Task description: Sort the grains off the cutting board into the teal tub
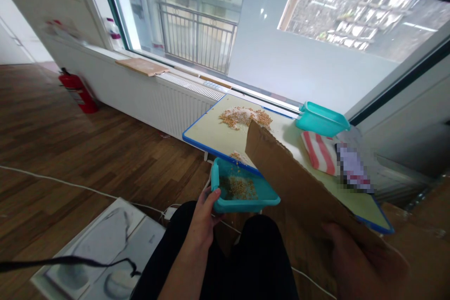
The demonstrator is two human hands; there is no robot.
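Observation:
My left hand [206,208] grips the left end of a teal plastic basin [242,205], thumb over its rim. The basin sits just below the front edge of a small blue-edged table [207,133], above my knees. Yellow kernels [242,187] mixed with something white lie in it, and some kernels are dropping from the edge. My right hand [355,248], partly blurred, is closed on a long piece of brown cardboard [295,173] slanting across the tabletop. The cardboard's far end is beside a small heap [238,155] at the edge. A larger heap of kernels and white grains [244,116] lies farther back.
A second teal basin [323,119] stands at the table's back right, near a striped cloth [319,152] and a phone-like item [354,168]. A radiator [183,103] and window are behind. A printed box [101,253], a white cable [59,180] and a fire extinguisher [78,91] are on the floor leftward.

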